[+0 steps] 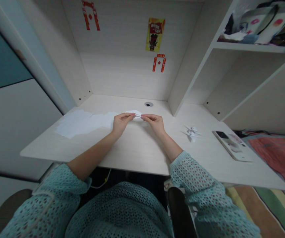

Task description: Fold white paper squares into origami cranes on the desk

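Between my two hands is a small piece of folded white paper [138, 115], raised a little over the desk. My left hand [121, 123] pinches its left end between thumb and fingers. At the other end, my right hand [155, 122] is closed on it in the same way. Part of the paper is hidden by my fingertips. Loose white paper sheets [80, 123] lie spread over the desk to the left of my left hand. A small cluster of folded white paper pieces [192, 133] with pointed tips rests to the right.
The pale desk [137, 158] has a back panel with red and yellow stickers [155, 34]. A phone-like white slab [231, 145] lies near the right end. An upright divider [192, 66] rises behind my right hand. Bags [264, 24] fill a shelf at upper right.
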Motion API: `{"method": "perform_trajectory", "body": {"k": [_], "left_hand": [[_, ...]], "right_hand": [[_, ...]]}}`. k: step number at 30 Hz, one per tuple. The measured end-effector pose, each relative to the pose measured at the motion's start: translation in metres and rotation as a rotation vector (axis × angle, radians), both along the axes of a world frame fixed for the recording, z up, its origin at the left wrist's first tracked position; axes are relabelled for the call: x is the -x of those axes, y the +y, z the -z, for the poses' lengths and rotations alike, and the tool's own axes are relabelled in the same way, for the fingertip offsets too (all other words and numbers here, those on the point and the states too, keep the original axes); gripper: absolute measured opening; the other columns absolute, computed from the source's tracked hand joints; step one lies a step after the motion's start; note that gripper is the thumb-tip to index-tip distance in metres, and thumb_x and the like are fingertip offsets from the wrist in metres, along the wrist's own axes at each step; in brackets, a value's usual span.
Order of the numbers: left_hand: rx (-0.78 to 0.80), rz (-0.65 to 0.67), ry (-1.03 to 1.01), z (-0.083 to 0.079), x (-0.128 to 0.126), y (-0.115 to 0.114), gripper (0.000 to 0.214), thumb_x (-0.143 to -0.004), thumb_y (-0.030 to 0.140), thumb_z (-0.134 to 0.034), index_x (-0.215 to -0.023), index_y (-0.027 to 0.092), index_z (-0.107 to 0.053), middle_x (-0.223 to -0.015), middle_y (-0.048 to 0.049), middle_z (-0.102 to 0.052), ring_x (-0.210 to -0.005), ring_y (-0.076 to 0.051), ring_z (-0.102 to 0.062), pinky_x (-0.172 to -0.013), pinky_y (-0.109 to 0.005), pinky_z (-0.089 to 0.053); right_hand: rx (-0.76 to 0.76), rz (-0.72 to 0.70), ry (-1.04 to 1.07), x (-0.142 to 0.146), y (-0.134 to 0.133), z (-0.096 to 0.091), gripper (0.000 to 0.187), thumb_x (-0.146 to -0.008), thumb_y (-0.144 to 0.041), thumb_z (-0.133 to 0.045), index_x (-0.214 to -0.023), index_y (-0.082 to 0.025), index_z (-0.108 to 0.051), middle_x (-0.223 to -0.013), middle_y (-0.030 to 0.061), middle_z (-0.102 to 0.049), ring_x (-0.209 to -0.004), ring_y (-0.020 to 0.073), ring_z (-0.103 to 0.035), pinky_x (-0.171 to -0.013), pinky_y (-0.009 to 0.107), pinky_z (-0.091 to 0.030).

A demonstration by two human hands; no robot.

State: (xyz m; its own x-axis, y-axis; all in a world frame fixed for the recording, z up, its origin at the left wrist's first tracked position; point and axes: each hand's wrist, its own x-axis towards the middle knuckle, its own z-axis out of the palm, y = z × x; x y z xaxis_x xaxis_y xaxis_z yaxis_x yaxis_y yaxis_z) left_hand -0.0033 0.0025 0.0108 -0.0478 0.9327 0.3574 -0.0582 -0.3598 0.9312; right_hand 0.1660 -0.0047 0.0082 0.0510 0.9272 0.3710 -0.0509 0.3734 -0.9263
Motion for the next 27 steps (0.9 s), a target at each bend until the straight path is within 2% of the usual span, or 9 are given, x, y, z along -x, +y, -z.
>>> {"method": "perform_trajectory", "body": {"k": [5, 11, 18, 27], "left_hand": [[0.005, 0.006, -0.011, -0.003, -0.001, -0.002, 0.026, -0.065, 0.036, -0.075, -0.081, 0.017, -0.074, -0.087, -0.0071, -0.072, -0.084, -0.019, -0.066, -0.085, -0.033, -0.051], [-0.017, -0.028, 0.016, -0.005, -0.004, -0.007, 0.026, -0.066, 0.037, -0.074, -0.081, 0.016, -0.073, -0.088, -0.0076, -0.072, -0.083, -0.019, -0.067, -0.086, -0.034, -0.051], [-0.096, -0.007, 0.039, -0.005, -0.002, -0.007, 0.025, -0.067, 0.037, -0.073, -0.081, 0.016, -0.072, -0.088, -0.007, -0.072, -0.084, -0.019, -0.067, -0.086, -0.033, -0.051], [-0.025, -0.01, -0.035, -0.005, -0.007, -0.01, 0.027, -0.066, 0.037, -0.074, -0.083, 0.016, -0.072, -0.09, -0.0069, -0.072, -0.086, -0.018, -0.066, -0.087, -0.033, -0.051]], "right_hand": [[0.001, 0.022, -0.013, -0.001, 0.002, 0.0, 0.021, -0.063, -0.038, -0.074, -0.075, -0.02, -0.074, -0.079, 0.0045, -0.073, -0.073, 0.0181, -0.065, -0.073, 0.031, -0.05], [-0.065, 0.096, -0.07, 0.003, 0.002, 0.003, 0.021, -0.067, -0.039, -0.07, -0.074, -0.019, -0.073, -0.078, 0.0046, -0.073, -0.074, 0.0179, -0.065, -0.075, 0.031, -0.05], [-0.013, 0.032, 0.069, 0.007, -0.004, -0.002, 0.023, -0.06, -0.036, -0.076, -0.077, -0.021, -0.074, -0.084, 0.0038, -0.074, -0.08, 0.0188, -0.067, -0.081, 0.034, -0.051], [0.029, 0.053, 0.182, 0.011, -0.004, 0.001, 0.026, -0.057, -0.035, -0.078, -0.079, -0.021, -0.074, -0.08, 0.004, -0.073, -0.075, 0.0182, -0.067, -0.079, 0.035, -0.052]]}}
